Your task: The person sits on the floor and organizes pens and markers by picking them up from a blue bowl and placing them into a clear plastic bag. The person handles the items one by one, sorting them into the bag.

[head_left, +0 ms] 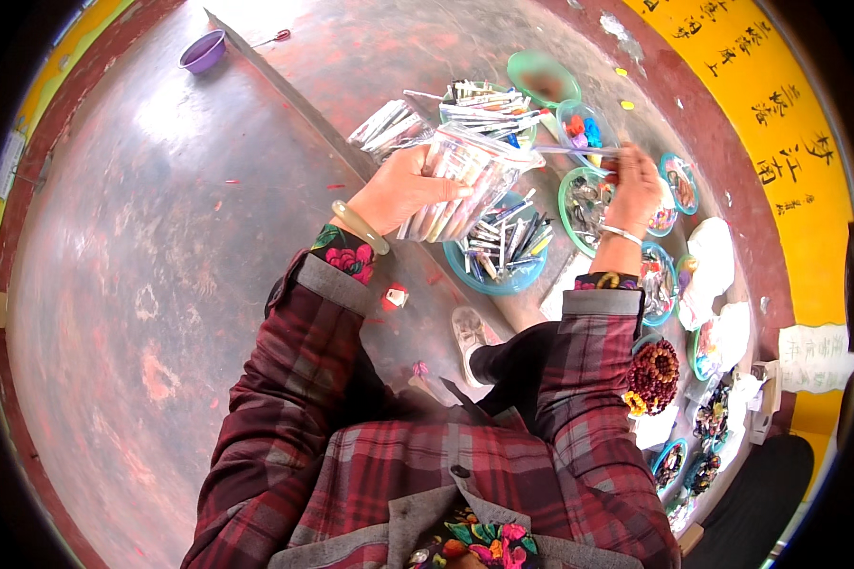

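My left hand (403, 188) grips a clear plastic bag (465, 180) stuffed with thin pen-like sticks, held up over a blue bowl (496, 273) of similar sticks. My right hand (633, 185) pinches one thin stick (571, 150) by its end, its tip pointing at the bag's open mouth. A pale green bangle (357, 226) rings my left wrist and a thin white band (622, 232) my right. Both sleeves are dark red plaid.
Several small bowls hold beads and trinkets along the right: a green one (579, 204), a teal one with coloured bits (579, 123), a bowl of brown beads (653, 375). A purple bowl (203, 51) sits far left on the reddish floor. A yellow wall (788, 161) runs on the right.
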Demonstrator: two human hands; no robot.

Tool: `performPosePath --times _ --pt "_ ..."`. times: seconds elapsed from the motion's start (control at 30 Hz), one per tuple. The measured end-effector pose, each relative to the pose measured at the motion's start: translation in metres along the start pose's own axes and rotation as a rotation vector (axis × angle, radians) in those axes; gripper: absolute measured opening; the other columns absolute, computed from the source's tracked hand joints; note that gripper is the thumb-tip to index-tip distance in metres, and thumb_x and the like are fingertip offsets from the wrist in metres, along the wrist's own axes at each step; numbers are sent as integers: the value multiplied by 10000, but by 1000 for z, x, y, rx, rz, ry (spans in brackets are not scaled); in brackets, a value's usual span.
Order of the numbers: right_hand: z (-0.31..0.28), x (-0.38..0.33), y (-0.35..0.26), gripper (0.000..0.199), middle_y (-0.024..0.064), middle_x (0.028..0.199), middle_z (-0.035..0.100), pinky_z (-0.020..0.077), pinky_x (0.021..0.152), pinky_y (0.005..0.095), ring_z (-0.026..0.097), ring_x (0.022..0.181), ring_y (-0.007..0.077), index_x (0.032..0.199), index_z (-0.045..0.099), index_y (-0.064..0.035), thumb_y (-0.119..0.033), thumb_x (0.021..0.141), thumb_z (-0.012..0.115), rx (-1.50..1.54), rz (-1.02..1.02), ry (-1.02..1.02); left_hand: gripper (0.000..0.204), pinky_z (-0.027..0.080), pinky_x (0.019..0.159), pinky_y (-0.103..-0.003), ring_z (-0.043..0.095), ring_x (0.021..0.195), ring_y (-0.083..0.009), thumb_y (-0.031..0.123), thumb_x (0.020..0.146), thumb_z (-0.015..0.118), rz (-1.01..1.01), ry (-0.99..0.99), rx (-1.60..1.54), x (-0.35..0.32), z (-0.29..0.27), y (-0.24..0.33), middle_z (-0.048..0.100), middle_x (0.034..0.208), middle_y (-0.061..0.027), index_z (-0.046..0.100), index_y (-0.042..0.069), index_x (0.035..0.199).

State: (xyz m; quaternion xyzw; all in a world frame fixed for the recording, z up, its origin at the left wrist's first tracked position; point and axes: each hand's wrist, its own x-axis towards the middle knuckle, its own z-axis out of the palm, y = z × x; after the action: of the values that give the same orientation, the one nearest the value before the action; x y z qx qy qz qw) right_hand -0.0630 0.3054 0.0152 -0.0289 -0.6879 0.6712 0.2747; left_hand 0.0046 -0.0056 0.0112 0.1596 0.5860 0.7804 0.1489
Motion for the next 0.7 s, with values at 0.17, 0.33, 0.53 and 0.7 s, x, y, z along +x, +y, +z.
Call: performPosePath --times 0.17,0.33,0.53,0.7 --pt "-4 -7 -26 176 75 792 640 479 531 212 610 641 127 1022 605 25 -90 890 583 508 35 75 330 480 806 -276 592 886 -102 56 811 646 -139 -47 -6 5 11 -12 631 1019 -50 563 -10 1124" --pt "11 -15 -25 163 87 843 650 478 536 217 602 640 133 1016 616 22 -69 884 588 480 79 -129 312 469 795 -261 576 864 -89 63 814 647 -198 -118 43 7 23 -15 634 996 -38 575 -14 1108" --pt "18 -22 -30 179 82 873 657 455 533 221 587 625 128 1030 624 26 -70 884 588 492 140 -267 301 463 816 -260 573 889 -87 61 829 634 -188 -154 46 5 24 -14 634 1002 -44 568 -27 1109" --pt "15 -21 -27 182 67 848 653 446 525 215 584 619 118 1028 628 27 -78 883 591 453 162 -300 303 467 808 -255 579 883 -87 64 834 631 -175 -188 73 4 23 -14 635 1001 -47 563 -28 1114"
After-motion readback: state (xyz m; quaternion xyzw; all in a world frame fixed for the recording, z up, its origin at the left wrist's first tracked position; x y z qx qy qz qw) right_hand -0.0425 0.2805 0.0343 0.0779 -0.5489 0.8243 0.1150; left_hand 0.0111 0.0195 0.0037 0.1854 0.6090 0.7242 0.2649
